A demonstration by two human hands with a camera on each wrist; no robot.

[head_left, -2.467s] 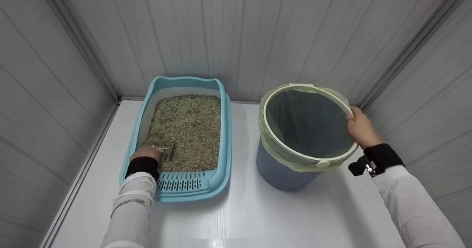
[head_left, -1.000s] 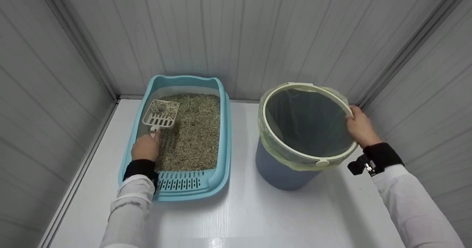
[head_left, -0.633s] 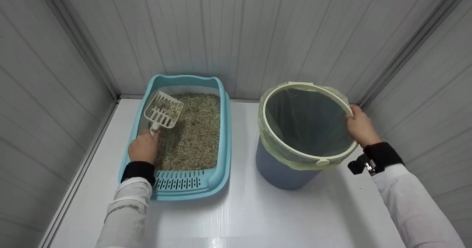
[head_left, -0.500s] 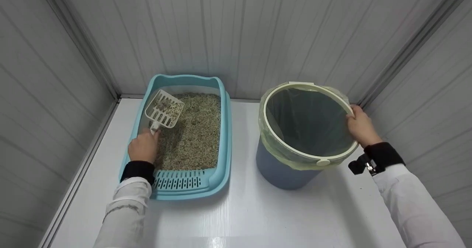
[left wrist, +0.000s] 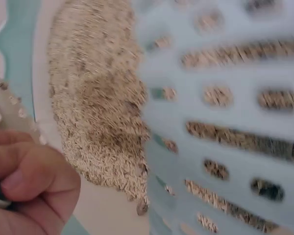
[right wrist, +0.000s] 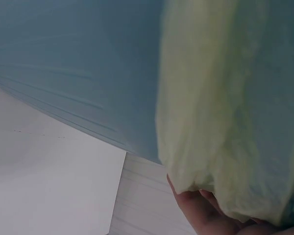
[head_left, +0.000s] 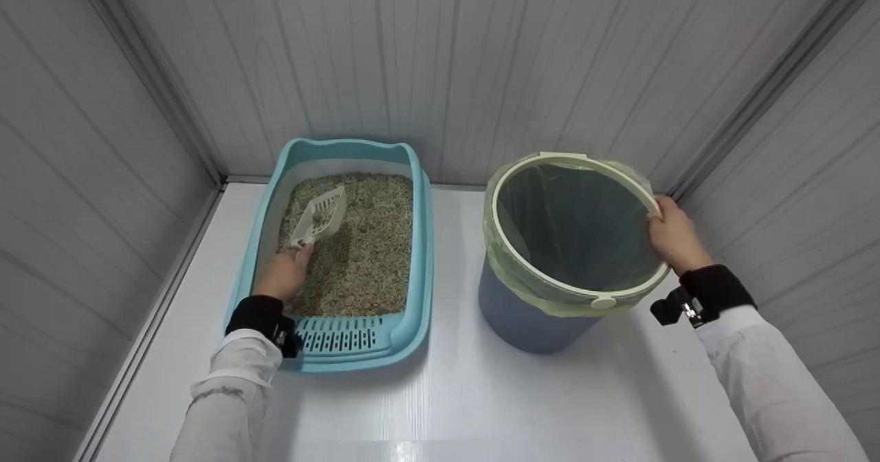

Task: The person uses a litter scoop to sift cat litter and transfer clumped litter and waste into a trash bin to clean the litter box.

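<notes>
Since half a second ago the scoop (head_left: 320, 216) has been rolling onto its edge and dropping lower over the litter (head_left: 357, 242), so its slotted face is now showing narrow instead of broad; that reads as granules being sifted back through the slots. Nearest, the left hand (head_left: 283, 275) is sitting at about 7 o'clock in the litter box (head_left: 421, 256), fingers curled round the scoop's handle; the left wrist view is blurred, but it seems to be showing the thumb (left wrist: 36, 169) pressing on the pale plastic. From that grip the scoop is lying inside the box, over its middle-left, its long axis running from handle to mouth toward roughly 1 o'clock, mouth pointing away from the person. Farther right, the right hand (head_left: 674, 236) is clamping the rim of the bin (head_left: 529, 324) at its 3 o'clock side, fingers over the yellow-green liner (right wrist: 225, 107).
</notes>
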